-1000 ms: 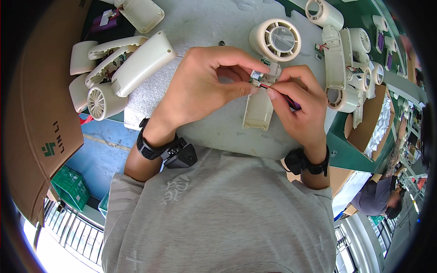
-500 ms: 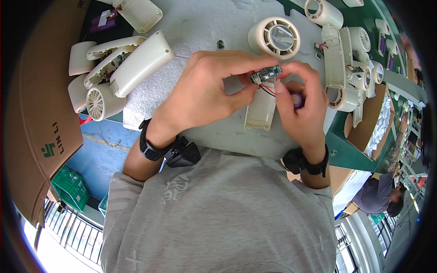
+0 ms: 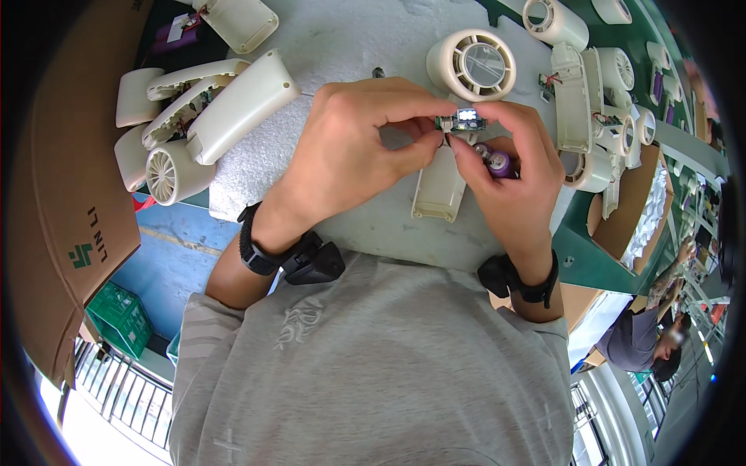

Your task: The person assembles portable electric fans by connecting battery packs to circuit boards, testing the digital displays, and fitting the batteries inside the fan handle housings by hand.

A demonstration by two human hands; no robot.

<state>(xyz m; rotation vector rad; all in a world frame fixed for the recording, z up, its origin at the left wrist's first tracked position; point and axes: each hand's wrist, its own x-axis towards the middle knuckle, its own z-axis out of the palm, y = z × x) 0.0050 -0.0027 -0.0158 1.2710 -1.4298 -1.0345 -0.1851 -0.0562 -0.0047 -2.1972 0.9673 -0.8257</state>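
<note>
My left hand (image 3: 346,144) pinches the left end of a small green circuit board (image 3: 469,122), which has a brightly lit white display on it. The fingers of my right hand (image 3: 524,182) close on the board's other end. A purple cylindrical battery cell (image 3: 499,163) also lies in my right hand, against the curled fingers. Thin wires show just under the board, partly hidden by the fingertips. Behind both hands stands a cream round fan head (image 3: 471,65); its open handle shell (image 3: 437,186) shows below them, its middle covered by the hands.
White foam sheet (image 3: 264,167) covers the bench. Several cream fan bodies (image 3: 241,109) lie at the left, more open fan shells (image 3: 572,97) at the right. A cardboard box (image 3: 633,210) stands far right, a large carton (image 3: 78,171) far left. Another person (image 3: 633,338) is at the right.
The board has turned in my fingers and its display now shows lit. The purple cell has shifted slightly and more of it is visible.
</note>
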